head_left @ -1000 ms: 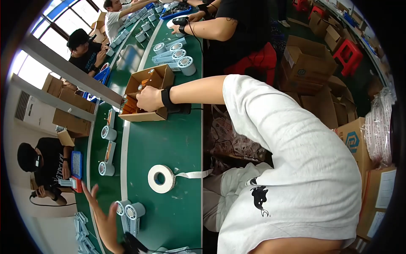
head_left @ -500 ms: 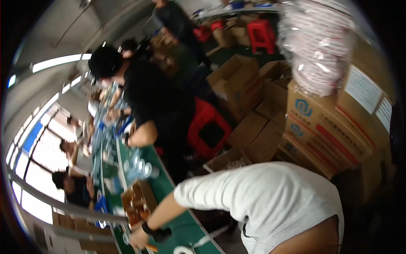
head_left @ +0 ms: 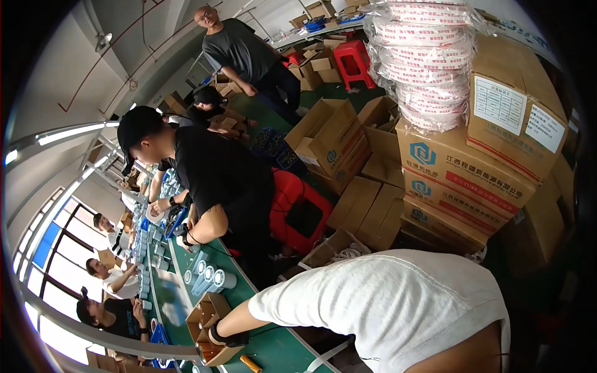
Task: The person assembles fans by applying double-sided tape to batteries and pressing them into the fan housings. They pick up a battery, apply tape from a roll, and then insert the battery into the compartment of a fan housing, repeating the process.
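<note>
My right arm, in a white sleeve, reaches left across the green workbench (head_left: 283, 348). A dark band sits at its wrist. My right hand (head_left: 214, 334) is at a small open cardboard box (head_left: 217, 303) that holds orange-brown pieces. The band and the box hide its fingers, so I cannot tell whether it grips anything. Close by on the bench lies an orange-handled tool (head_left: 250, 363), its kind unclear. Several grey-blue cylinders (head_left: 224, 279) stand just beyond the box. My left hand is out of view.
A person in black (head_left: 217, 168) works beside me at the bench, near a red stool (head_left: 298, 211). Others sit across it; another person (head_left: 249, 56) stands farther back. Stacked cartons (head_left: 460, 180) carry plastic-wrapped rolls (head_left: 429, 68) at right. Open cartons (head_left: 326, 133) crowd the floor.
My right hand has moved from the bench beside the small box to the box itself. My view has shifted and sharpened. The standing person's head now shows.
</note>
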Motion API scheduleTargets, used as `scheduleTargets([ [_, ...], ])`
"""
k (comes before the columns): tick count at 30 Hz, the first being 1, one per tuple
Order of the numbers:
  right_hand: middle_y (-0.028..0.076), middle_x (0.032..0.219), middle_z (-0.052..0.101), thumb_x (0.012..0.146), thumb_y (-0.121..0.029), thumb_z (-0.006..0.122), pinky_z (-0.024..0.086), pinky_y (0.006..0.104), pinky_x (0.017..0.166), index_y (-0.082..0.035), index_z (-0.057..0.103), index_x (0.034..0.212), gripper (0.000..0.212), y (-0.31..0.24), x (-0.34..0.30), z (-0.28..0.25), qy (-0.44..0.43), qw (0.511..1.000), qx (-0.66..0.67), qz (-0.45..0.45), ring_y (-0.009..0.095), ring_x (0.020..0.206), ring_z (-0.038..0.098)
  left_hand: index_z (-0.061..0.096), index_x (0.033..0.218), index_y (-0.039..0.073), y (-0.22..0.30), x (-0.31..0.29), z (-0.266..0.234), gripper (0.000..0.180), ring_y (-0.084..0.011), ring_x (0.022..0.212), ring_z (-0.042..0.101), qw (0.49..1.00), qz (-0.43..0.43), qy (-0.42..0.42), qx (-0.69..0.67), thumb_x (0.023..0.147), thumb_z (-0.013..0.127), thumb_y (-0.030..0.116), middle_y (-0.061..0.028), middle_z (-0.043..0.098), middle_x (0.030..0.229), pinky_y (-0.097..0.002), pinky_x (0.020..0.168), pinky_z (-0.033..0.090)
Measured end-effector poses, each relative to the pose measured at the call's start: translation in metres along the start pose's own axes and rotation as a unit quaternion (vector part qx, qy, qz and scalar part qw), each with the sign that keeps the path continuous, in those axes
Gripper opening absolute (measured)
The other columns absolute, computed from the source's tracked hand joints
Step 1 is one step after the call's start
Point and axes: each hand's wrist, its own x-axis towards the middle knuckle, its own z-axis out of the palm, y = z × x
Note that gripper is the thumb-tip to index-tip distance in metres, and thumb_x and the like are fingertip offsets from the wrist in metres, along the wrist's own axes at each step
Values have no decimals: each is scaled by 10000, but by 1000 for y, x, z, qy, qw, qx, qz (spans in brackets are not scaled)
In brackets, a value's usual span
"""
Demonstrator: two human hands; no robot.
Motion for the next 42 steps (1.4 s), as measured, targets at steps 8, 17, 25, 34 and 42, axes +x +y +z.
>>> scheduleTargets([
  [8,46,631,587,854,-315,413,425,342,507,-78,587,767,306,28,36,30,-252,858,432,115,197,478,552,478,1152,-9,71,-116,-74,363,-235,891,531,965,-87,200,145,805,563,51,-169,549,1014,-309,770,455],
  [17,46,831,644,742,-272,639,456,280,695,-82,661,896,245,-7,81,26,-196,944,-233,-128,182,748,600,539,1094,-16,194,-242,-121,305,-245,834,545,799,-125,492,322,805,557,83,-169,573,946,-313,735,465],
  [25,137,742,599,627,-91,643,463,335,592,-33,620,808,192,-42,71,-18,-209,956,22,-204,231,700,590,604,893,-28,191,-235,-115,165,-226,729,548,795,-98,484,352,825,538,107,-145,576,816,-295,639,470],
  [34,164,975,511,680,-113,619,475,346,647,-69,623,804,131,-44,-39,89,-95,765,-371,-517,336,808,555,603,904,-27,181,-237,-123,172,-213,722,552,796,-126,523,279,821,556,116,-137,585,824,-283,635,470],
  [42,178,876,616,715,-157,589,466,389,721,-64,627,981,284,-57,18,5,-95,950,-201,-219,313,864,591,601,921,-27,179,-237,-120,166,-204,725,552,798,-114,526,270,811,572,94,-133,591,828,-272,628,472],
])
